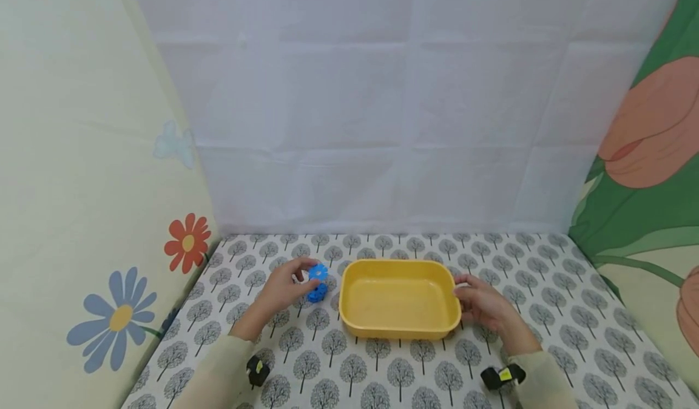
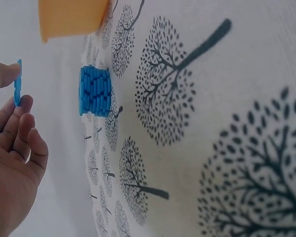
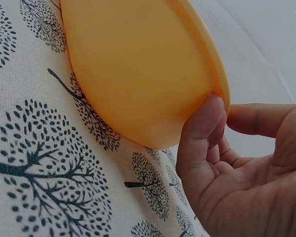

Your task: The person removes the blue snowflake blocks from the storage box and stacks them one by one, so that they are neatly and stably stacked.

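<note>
A thin blue notched plastic disc (image 1: 318, 272) is pinched between the thumb and fingers of my left hand (image 1: 285, 284). Just below it, a stack of similar blue discs (image 2: 94, 91) stands on the patterned cloth, apart from the held one in the left wrist view. To the right of the stack sits a yellow rectangular basin (image 1: 401, 297) with rounded corners; its inside is bare. At the basin's right end, my right hand (image 1: 485, 303) pinches the rim. The thumb (image 3: 254, 118) lies on the rim's edge and the bent fingers press the outer wall beneath.
A white cloth with grey printed trees (image 1: 352, 369) covers the table. White fabric (image 1: 382, 111) hangs behind it. Flower-printed panels stand on the left (image 1: 65, 184) and the right (image 1: 644, 215). Each wrist wears a black strap.
</note>
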The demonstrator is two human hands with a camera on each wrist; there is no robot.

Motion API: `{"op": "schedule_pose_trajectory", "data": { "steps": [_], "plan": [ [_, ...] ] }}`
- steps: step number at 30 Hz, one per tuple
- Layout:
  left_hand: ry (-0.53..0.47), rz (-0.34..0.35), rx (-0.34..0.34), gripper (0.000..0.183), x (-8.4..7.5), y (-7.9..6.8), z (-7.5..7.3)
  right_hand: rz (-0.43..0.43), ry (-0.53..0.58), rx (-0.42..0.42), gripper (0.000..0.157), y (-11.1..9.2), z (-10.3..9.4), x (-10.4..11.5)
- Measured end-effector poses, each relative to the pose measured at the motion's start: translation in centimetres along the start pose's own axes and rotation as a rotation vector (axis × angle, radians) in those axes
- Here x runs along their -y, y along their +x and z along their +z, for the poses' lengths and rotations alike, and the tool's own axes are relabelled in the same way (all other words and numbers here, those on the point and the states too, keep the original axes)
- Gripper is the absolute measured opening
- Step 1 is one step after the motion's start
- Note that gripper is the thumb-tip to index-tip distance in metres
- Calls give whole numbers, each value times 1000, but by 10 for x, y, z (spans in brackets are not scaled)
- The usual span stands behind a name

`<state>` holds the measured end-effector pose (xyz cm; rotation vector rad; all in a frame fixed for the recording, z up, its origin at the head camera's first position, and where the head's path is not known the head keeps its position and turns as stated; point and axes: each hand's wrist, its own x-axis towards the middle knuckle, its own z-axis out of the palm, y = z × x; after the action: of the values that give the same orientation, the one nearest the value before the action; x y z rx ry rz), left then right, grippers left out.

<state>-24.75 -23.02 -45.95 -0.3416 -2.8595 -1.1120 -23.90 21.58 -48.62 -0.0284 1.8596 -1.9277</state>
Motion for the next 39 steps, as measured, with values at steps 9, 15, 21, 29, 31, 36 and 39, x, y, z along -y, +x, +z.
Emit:
{"op": "schedule_pose_trajectory", "data": {
  "steps": [9,15,21,29,31,36,39],
  "plan": [
    [-14,-15,-1,45,10,-2,-2,-4,11,15,34,0,-1,-1],
    [-13,-50,20,42,19,-2,1,-4,3,7,36,0,-1,0],
    [-31,-86,36,42,25,-2,4,2,-4,-4,37,0,0,0],
    [-11,-54,41,39,30,-3,9,-11,4,15,36,0,-1,-1],
    [-8,-44,44,38,30,-3,9,-13,3,20,36,0,-1,-1],
    [-12,-38,57,36,28,-5,9,-20,3,32,36,0,-2,-3],
    [-7,-44,59,36,27,-5,9,-27,8,39,37,-1,-3,-3]
  ]
}}
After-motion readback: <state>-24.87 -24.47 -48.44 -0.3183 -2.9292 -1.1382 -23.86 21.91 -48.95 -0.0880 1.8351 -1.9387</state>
